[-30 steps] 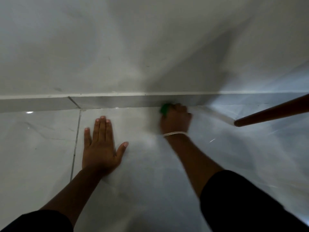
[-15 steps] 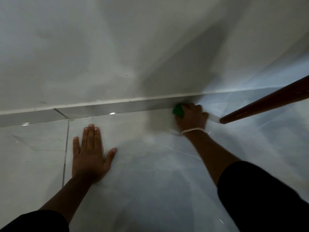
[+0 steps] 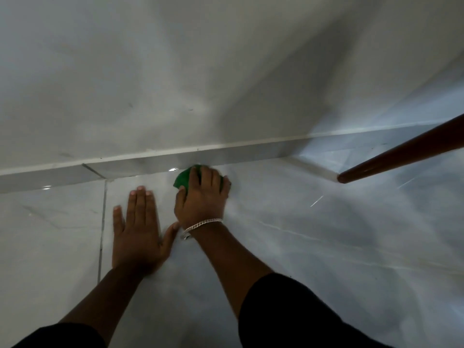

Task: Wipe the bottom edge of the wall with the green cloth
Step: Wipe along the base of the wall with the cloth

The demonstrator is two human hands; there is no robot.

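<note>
The green cloth (image 3: 183,180) is bunched under my right hand (image 3: 202,197), which presses it against the foot of the grey skirting strip (image 3: 140,168) where the white wall meets the tiled floor. Only the cloth's left part and a sliver at the right show past my fingers. A silver chain bracelet circles that wrist. My left hand (image 3: 139,234) lies flat on the floor tile, fingers spread, palm down, just left of my right wrist and holding nothing.
A reddish-brown wooden pole (image 3: 401,151) slants in from the right edge, its end just above the floor near the skirting. A grout line (image 3: 102,222) runs left of my left hand. The glossy floor tiles (image 3: 326,247) stretch to the right.
My right hand has slid the cloth leftward along the skirting, away from the pole and close to my left hand. The left hand stays planted on the floor.
</note>
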